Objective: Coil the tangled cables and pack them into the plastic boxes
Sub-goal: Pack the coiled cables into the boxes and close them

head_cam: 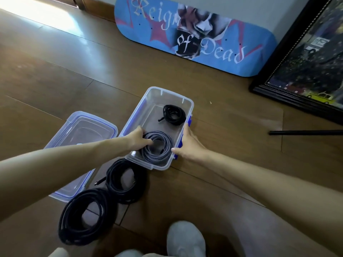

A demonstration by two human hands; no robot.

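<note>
One coil [160,152] (in box [168,91]) in left hand [136,139].

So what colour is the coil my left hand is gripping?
Grey; the coiled cable shows best in the head view.

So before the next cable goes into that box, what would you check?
1. Grey cable sits inside the box: ok, at its near end.
2. Left hand free to fetch another: not ok, its fingers grip the grey cable.
3. Box held steady: ok, right hand rests against its right side.
4. Room left: cannot tell; far black cable fills the far end.
5. Waiting cables coiled: ok, middle black cable and nearest black cable lie coiled on the floor.
6. Lid out of the way: ok, on the floor left of the box.
</note>
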